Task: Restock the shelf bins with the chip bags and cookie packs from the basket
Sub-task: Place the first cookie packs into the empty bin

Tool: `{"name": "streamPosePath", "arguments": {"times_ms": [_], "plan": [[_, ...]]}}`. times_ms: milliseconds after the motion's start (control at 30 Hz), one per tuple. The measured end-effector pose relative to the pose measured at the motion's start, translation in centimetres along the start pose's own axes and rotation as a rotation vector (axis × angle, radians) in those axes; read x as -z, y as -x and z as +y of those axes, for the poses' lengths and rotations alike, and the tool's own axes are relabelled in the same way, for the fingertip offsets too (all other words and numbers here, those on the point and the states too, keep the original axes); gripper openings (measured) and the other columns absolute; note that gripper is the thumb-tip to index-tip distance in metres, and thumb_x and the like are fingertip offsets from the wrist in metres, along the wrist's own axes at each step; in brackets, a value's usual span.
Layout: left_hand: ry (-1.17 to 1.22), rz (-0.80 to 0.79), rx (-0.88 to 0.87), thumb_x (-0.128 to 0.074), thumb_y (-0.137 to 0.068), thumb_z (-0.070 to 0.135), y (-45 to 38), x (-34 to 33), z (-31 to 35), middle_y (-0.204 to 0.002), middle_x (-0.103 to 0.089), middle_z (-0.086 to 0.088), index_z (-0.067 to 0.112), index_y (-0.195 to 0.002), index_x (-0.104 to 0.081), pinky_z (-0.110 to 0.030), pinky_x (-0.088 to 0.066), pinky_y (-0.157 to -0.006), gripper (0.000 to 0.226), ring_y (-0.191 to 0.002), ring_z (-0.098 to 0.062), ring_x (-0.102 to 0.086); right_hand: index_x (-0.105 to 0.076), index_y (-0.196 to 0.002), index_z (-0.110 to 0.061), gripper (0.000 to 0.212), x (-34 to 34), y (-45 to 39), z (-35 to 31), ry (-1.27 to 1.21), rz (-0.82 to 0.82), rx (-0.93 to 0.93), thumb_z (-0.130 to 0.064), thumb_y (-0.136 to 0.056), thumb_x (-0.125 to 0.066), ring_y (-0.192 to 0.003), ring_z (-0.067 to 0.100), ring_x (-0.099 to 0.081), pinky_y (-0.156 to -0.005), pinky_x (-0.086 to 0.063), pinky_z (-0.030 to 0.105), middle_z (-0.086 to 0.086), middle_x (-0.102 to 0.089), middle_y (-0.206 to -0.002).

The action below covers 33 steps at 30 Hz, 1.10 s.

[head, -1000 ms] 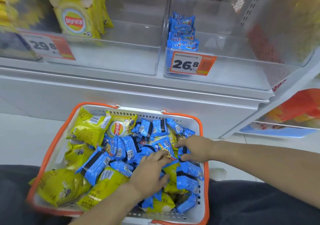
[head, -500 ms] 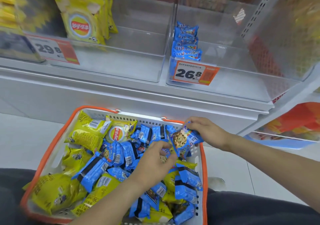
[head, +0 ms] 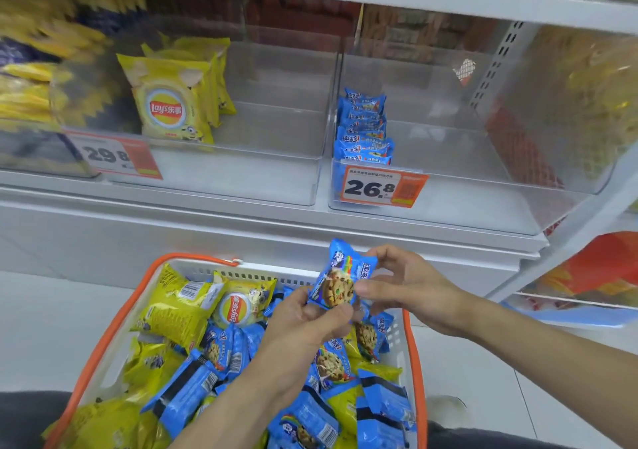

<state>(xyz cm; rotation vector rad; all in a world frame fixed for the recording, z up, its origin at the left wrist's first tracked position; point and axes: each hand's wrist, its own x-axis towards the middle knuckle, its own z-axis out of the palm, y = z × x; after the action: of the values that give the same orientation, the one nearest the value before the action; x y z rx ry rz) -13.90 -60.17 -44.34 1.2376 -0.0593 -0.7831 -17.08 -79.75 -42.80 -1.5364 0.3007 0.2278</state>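
The far left of the shelf is smeared with blur, so I can only read yellow and dark packaging there, and the basket (head: 114, 331) is cut off at the bottom edge. My left hand (head: 307, 314) hides the packs beneath it. Both hands pinch one blue cookie pack (head: 340, 276), held upright above the basket's far rim: the left hand's fingertips grip its lower edge, the right hand (head: 411, 286) grips its right side with thumb and curled fingers. More blue packs and yellow chip bags (head: 176, 310) fill the basket. On the shelf, the right bin (head: 483, 186) holds a row of cookie packs at its left side; the left bin (head: 262, 172) holds upright chip bags.
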Motion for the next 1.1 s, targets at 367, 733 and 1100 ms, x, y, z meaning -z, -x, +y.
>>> {"name": "streamPosePath", "arguments": {"times_ms": [367,733,1100], "plan": [[-0.378,0.051,-0.314,-0.079,-0.079,0.036,0.0,-0.1,1.5,-0.097,-0.075,0.002,0.028,-0.103,-0.068,-0.036,-0.059,-0.082,0.028,-0.091,-0.022,-0.070,-0.072,-0.090,-0.018,0.023,0.5,1.4,-3.6,0.258,-0.014,0.320,-0.015,-0.072,-0.086,-0.080,0.020,-0.066,-0.072,-0.052,0.046,0.004,-0.073,-0.089],[-0.607,0.212,-0.694,-0.079,-0.080,0.030,-1.2,-1.1,6.9,-0.113,-0.066,0.017,0.033,-0.118,-0.057,-0.019,-0.048,-0.089,0.044,-0.108,-0.006,-0.062,-0.068,-0.093,-0.023,0.021,1.5,2.3,-9.4,0.584,0.370,0.797,-0.011,-0.081,-0.080,-0.095,0.020,-0.067,-0.072,-0.053,0.029,-0.006,-0.071,-0.101],[-1.175,0.330,-0.933,-0.082,-0.076,0.036,-8.9,-2.7,11.4,-0.142,-0.044,-0.002,0.015,-0.149,-0.034,-0.027,-0.027,-0.100,0.090,-0.128,-0.016,-0.039,-0.070,-0.091,-0.033,0.026,4.8,-1.2,-13.5,0.747,0.740,0.713,-0.010,-0.083,-0.077,-0.094,0.006,-0.066,-0.080,-0.047,0.010,-0.014,-0.070,-0.102]]}}
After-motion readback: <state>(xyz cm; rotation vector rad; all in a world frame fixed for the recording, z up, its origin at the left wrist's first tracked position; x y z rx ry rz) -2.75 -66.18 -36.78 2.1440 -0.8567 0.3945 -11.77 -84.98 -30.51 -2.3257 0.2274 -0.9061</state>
